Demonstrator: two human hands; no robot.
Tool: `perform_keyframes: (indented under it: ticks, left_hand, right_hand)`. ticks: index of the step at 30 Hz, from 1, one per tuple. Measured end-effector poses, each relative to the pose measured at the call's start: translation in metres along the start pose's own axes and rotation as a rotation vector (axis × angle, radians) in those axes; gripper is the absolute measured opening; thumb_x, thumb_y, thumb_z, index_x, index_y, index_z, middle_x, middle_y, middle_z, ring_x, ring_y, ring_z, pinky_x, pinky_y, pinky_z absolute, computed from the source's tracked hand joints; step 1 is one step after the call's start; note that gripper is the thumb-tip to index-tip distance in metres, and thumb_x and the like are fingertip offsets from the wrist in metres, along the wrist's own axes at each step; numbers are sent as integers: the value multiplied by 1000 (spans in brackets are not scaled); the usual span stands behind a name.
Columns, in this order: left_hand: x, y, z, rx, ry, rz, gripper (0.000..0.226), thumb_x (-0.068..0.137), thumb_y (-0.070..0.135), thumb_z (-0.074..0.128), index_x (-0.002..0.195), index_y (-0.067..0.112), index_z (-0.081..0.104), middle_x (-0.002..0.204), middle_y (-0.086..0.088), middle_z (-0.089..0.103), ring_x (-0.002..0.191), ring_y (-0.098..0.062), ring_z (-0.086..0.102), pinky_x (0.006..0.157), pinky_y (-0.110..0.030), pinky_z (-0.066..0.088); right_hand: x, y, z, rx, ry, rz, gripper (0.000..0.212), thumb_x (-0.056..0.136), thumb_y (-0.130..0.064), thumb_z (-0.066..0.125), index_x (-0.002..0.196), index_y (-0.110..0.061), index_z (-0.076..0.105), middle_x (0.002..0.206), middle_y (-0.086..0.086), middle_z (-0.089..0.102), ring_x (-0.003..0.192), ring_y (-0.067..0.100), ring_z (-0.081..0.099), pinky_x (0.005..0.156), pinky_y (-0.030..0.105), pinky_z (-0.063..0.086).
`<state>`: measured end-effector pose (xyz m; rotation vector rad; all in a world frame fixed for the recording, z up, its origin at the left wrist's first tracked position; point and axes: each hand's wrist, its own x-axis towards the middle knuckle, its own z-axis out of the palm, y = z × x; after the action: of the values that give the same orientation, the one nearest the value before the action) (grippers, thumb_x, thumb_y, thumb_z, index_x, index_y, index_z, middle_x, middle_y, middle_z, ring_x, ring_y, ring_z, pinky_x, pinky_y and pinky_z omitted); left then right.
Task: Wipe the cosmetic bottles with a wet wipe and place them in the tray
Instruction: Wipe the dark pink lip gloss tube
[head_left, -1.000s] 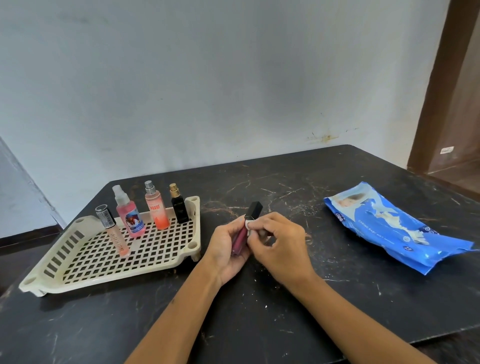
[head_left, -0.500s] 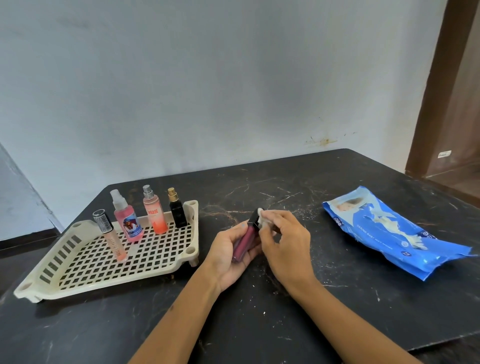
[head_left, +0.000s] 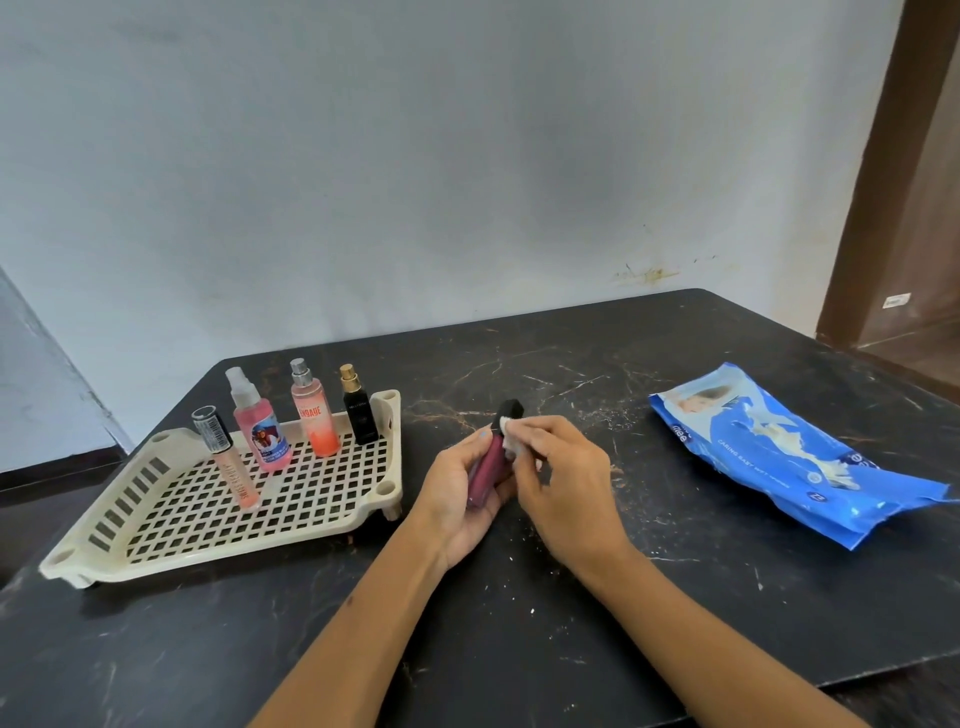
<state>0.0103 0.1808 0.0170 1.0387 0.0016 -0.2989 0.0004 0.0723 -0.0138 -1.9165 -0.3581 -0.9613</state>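
Left hand (head_left: 462, 499): fingers curled round tube (head_left: 485, 467) (dark red, black cap). Right hand (head_left: 566, 478): fingertips pinch wipe (head_left: 511, 441) against it. Wipe now just below the cap, lower than before.

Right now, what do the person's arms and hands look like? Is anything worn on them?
Both forearms are bare up to the frame edge: no sleeves, gloves, watch or bracelets show. The left hand has a light blue painted thumbnail. The right hand shows no ring; its nails are not clear enough to judge.
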Motion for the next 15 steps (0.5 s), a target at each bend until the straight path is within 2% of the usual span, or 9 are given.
perform_keyframes:
  ticks: [2, 4, 6, 9, 12, 15]
  left_hand:
    - [2, 1, -1, 19, 41, 4, 44, 99, 35, 37, 91, 2, 65, 90, -15, 66, 84, -21, 65, 82, -32, 53]
    - [3, 3, -2, -16, 44, -13, 65, 95, 54, 30, 104, -1, 64, 107, -19, 68, 101, -28, 66, 89, -37, 52]
    - [4, 4, -1, -81, 43, -24, 79, 90, 66, 23, 116, 0, 58, 113, -22, 67, 106, -32, 65, 84, -39, 52]
    - [5, 5, -3, -104, 55, 4, 86, 86, 73, 21, 114, 0, 57, 106, -23, 68, 97, -33, 67, 78, -37, 55]
    - [2, 8, -4, -94, 49, -4, 75, 85, 70, 32, 93, -1, 57, 78, -14, 64, 68, -24, 64, 66, -30, 55]
    - [-1, 14, -2, -40, 3, -33, 42, 82, 50, 56, 74, 8, 51, 64, -5, 52, 52, -14, 51, 53, -23, 46]
  right_hand:
    - [-4, -1, 3, 29, -59, -90, 22, 82, 0, 64, 102, -4, 73, 100, 2, 68, 87, 11, 67, 75, 28, 57]
    - [-7, -4, 4, 36, -100, -175, 20, 79, 0, 65, 97, -2, 74, 96, 3, 69, 84, 13, 67, 72, 30, 57]
    - [-10, -8, 3, 8, -141, -262, 20, 75, 1, 65, 93, -2, 74, 93, 4, 69, 81, 16, 67, 70, 31, 56]
    - [-13, -13, 2, 3, -197, -358, 20, 70, 4, 66, 87, -1, 74, 89, 7, 69, 79, 20, 66, 67, 33, 56]
    - [-14, -15, 0, 12, -233, -411, 17, 67, 5, 64, 81, 0, 72, 84, 8, 68, 73, 22, 65, 65, 34, 55]
    - [-14, -19, -1, 27, -265, -444, 14, 65, 5, 63, 75, -1, 71, 82, 7, 67, 70, 22, 65, 81, 30, 54]
